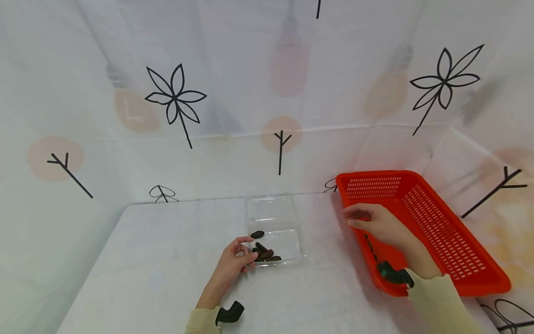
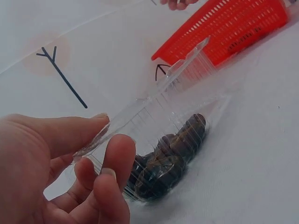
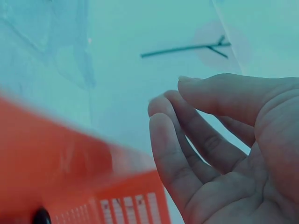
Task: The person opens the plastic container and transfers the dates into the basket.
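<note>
A clear plastic clamshell box (image 1: 288,239) lies with its lid (image 1: 271,208) folded back on the white table. Several dark brown, glossy oval fruits, like dates (image 1: 266,254), gather at its near left corner. One more (image 1: 257,234) lies by the left wall. My left hand (image 1: 235,260) pinches the box's left rim between thumb and fingers, seen closely in the left wrist view (image 2: 93,168). Over the left rim of the red plastic basket (image 1: 450,222) hovers my right hand (image 1: 377,222), fingers loosely bent. Nothing shows between thumb and fingers in the right wrist view (image 3: 210,140).
The basket stands at the table's right side, with some dark pieces (image 1: 369,246) along its inner left wall, partly hidden by the right forearm. A white printed cloth (image 1: 233,157) hangs behind the table (image 1: 150,260).
</note>
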`<state>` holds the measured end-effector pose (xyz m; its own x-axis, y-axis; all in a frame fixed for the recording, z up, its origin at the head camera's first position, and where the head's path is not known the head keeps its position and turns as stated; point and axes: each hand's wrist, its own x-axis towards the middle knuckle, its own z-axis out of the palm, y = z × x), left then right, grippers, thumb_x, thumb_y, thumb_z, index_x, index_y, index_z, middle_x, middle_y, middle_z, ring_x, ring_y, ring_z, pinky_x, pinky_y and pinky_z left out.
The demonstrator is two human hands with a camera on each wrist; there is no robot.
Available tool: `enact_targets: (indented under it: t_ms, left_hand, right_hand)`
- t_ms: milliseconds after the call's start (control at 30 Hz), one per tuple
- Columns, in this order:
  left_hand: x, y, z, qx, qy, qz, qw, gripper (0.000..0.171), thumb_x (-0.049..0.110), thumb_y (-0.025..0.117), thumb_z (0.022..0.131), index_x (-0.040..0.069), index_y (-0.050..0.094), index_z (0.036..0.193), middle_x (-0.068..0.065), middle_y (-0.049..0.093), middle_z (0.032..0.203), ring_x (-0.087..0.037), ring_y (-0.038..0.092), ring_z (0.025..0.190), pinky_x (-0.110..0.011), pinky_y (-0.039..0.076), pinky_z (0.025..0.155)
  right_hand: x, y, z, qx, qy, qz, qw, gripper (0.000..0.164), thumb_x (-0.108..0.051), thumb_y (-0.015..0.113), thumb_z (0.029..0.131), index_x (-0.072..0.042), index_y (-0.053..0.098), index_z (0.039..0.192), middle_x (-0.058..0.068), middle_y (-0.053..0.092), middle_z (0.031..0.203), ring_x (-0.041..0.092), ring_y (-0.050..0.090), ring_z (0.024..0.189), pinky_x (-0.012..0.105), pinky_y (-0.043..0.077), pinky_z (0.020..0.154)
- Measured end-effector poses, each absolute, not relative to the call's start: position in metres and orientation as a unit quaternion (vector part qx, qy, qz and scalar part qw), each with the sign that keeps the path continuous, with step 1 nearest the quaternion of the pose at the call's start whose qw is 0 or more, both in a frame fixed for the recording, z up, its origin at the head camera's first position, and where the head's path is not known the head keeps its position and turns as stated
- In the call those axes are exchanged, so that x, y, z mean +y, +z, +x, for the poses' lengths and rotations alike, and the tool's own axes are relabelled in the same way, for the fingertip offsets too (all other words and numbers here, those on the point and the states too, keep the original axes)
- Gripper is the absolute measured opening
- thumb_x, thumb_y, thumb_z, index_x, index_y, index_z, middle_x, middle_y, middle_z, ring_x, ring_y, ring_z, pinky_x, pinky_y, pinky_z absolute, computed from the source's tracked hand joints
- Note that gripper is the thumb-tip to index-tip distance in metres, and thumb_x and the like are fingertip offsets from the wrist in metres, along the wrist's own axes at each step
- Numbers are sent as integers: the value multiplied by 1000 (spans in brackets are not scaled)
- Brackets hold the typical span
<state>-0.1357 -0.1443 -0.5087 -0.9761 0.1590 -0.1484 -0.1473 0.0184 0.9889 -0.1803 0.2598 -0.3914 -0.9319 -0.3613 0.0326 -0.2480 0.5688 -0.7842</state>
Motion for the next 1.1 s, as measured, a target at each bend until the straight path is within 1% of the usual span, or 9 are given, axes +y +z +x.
enact_targets:
  t_ms: [133,233,333,500,700,867,1033,1100]
  left_hand:
    - [-146,-511,-137,718,688,21,105,50,12,74,90,3,53,134,-3,53,82,-22,70,70,-26,47,57]
    - [-146,-514,-139,730,675,35,100,48,13,74,91,4,53,133,-3,54,81,-23,70,69,-26,48,57]
    - [-148,-518,-140,731,674,41,98,48,13,74,91,4,53,133,-3,54,83,-24,69,68,-27,50,59]
    - [-149,-523,-140,723,681,59,97,47,10,72,92,2,52,134,-4,50,85,-22,67,73,-32,56,70]
    - [-150,-526,-140,728,674,75,96,47,10,70,94,3,50,136,-4,50,86,-16,63,77,-33,56,76]
    - [-150,-527,-140,740,661,77,98,47,13,69,95,3,50,137,-5,49,87,-19,63,79,-32,56,77]
    - [-151,-528,-139,755,643,91,97,48,14,69,96,4,49,139,-6,54,86,-24,68,82,-30,54,75]
    - [-151,-527,-138,756,641,96,94,48,14,68,96,4,48,139,-7,55,86,-25,68,82,-30,54,74]
  right_hand:
    - [244,-392,-180,881,-430,-182,76,28,-10,67,95,-3,67,123,12,68,117,27,63,106,26,53,81]
    - [235,-393,-180,876,-439,-183,84,29,-11,68,95,-3,67,123,10,68,118,26,65,106,27,54,82]
    - [227,-394,-179,873,-444,-179,92,29,-13,69,95,-5,67,122,8,69,117,25,65,105,30,55,82]
    - [208,-397,-179,871,-437,-206,87,26,-9,69,94,-9,68,120,3,69,113,23,64,104,35,55,86]
    - [178,-400,-178,863,-428,-256,80,26,-5,69,93,-11,70,118,0,69,111,20,64,101,32,54,87]
    - [153,-410,-179,857,-425,-277,85,24,-5,69,93,-11,71,116,-3,69,107,18,63,98,33,54,87]
    - [133,-426,-187,833,-460,-287,114,21,-5,68,94,-11,72,114,-4,69,101,16,63,96,33,53,89]
    - [125,-431,-191,819,-478,-292,127,20,-6,67,94,-10,72,114,-2,70,102,17,64,96,33,53,89]
